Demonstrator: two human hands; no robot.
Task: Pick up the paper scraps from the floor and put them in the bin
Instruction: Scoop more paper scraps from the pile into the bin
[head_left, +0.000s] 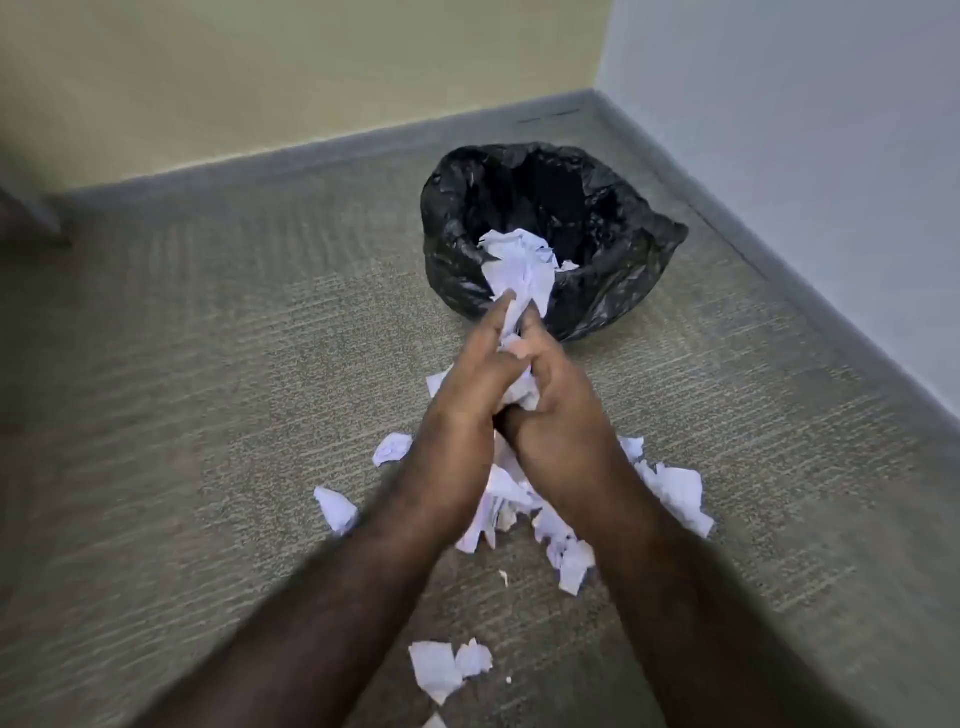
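Note:
A bin lined with a black plastic bag (618, 270) stands on the carpet in the room's corner, its mouth open. My left hand (467, 395) and my right hand (561, 415) are pressed together around a bunch of white paper scraps (519, 270). The bunch sticks out past my fingertips, over the near rim of the bin. Several more white scraps lie on the carpet under and around my forearms, such as one at the left (336, 509), a cluster at the right (680, 493) and a pair near the bottom (447, 667).
Grey-green carpet (208, 364) covers the floor. A beige wall (260, 78) runs along the back and a pale wall (831, 130) along the right, both with a grey skirting strip. A dark object edge shows at the far left (26, 218).

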